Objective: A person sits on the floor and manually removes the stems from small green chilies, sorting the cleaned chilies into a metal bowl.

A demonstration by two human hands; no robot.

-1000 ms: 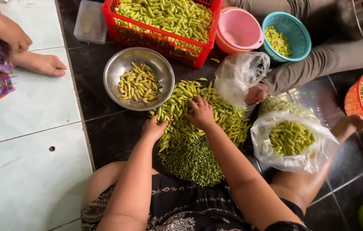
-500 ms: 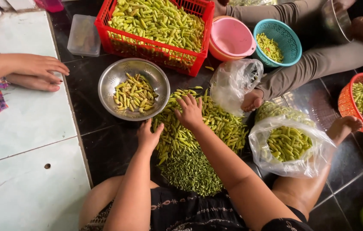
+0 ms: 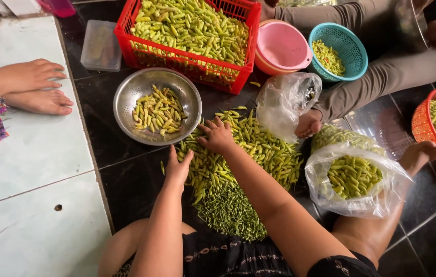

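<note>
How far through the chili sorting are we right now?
Done: a steel bowl holds a small batch of yellowish chilies, and a plastic bag is partly filled. In hand: the left hand and right hand both rest on the floor pile, picking through it. Left: most of that pile, plus a full red crate. Early going, it seems.

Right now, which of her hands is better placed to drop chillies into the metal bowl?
Probably the right hand: it rests on the chilli pile right beside the bowl rim. The left hand lies lower, farther from it.
</note>
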